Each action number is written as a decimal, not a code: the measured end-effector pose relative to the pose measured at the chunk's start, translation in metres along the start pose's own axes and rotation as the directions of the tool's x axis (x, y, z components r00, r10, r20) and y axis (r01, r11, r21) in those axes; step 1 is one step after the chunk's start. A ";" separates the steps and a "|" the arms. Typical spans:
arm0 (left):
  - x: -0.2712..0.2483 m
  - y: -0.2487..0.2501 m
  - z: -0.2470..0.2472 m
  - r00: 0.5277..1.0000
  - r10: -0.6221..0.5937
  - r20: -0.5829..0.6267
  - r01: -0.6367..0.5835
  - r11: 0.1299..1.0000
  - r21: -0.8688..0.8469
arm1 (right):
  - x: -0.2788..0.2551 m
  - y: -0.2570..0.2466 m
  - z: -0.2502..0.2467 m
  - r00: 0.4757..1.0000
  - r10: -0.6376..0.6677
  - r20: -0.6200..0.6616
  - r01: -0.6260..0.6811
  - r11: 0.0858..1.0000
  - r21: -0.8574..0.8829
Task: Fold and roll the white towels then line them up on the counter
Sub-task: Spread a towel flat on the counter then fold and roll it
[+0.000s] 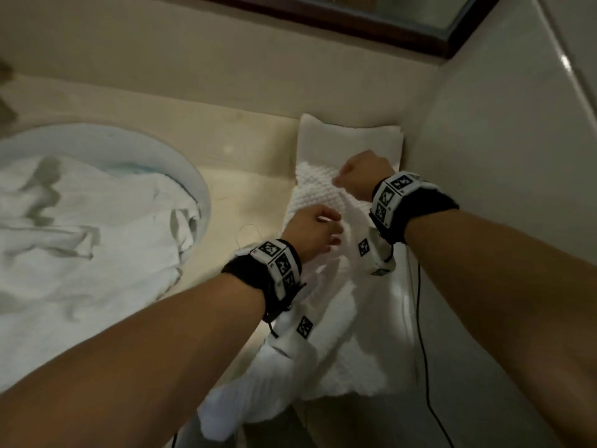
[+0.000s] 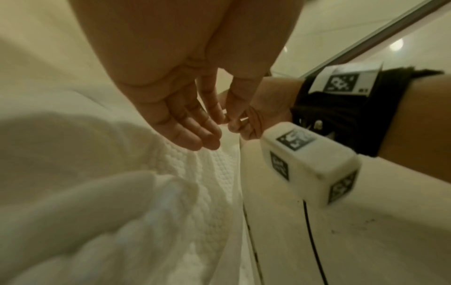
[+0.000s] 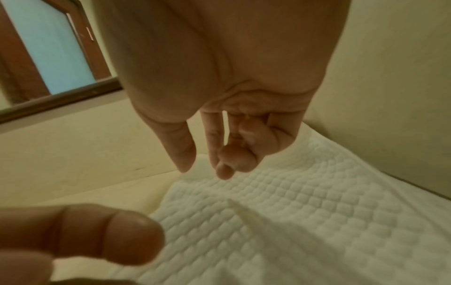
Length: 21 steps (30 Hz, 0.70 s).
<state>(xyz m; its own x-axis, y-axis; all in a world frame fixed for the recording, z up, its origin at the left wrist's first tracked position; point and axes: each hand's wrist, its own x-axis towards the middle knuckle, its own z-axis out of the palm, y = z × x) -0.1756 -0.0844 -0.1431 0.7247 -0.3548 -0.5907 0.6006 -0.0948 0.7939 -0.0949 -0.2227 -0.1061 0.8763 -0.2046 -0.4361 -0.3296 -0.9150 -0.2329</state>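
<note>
Soft, limp white waffle-weave towel [image 1: 318, 189] on cream counter [image 1: 245, 195], best taken by its edges; left hand [image 1: 310, 231] relaxed, empty; right hand [image 1: 361, 177] loosely curled, empty.

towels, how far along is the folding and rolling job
Early. Done: no rolled towel shows anywhere on the counter. In hand: one textured white towel lies spread lengthwise by the wall, its near end hanging over the edge; the left hand and right hand hover above it, neither clearly gripping. Left: fold and roll it, then the crumpled pile of white towels in the sink.
</note>
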 end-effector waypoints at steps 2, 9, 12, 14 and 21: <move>-0.022 -0.008 -0.013 0.999 0.013 -0.043 -0.013 1.000 0.022 | -0.027 -0.011 0.008 0.998 -0.058 -0.005 0.058 0.998 -0.012; -0.105 -0.055 -0.032 0.996 0.055 -0.070 -0.041 0.982 0.187 | -0.122 -0.033 0.048 0.994 -0.077 0.080 0.073 0.996 0.051; -0.142 -0.082 -0.033 0.995 0.087 -0.038 -0.067 0.928 0.368 | -0.162 -0.030 0.071 0.990 -0.083 0.117 0.083 0.997 -0.004; -0.164 -0.099 -0.032 0.993 0.116 -0.019 -0.087 0.834 0.545 | -0.184 -0.025 0.086 0.986 -0.077 0.147 0.080 0.997 -0.014; -0.203 -0.138 -0.026 0.975 0.195 -0.104 -0.041 0.623 0.781 | -0.237 -0.002 0.125 0.980 -0.123 0.157 0.121 0.992 0.021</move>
<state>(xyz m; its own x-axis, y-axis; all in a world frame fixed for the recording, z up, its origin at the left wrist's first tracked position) -0.3971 0.0250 -0.1364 0.8590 -0.2678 -0.4364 0.0807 -0.7708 0.6319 -0.3456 -0.1286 -0.1113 0.8441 -0.0331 -0.5351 -0.2282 -0.9254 -0.3027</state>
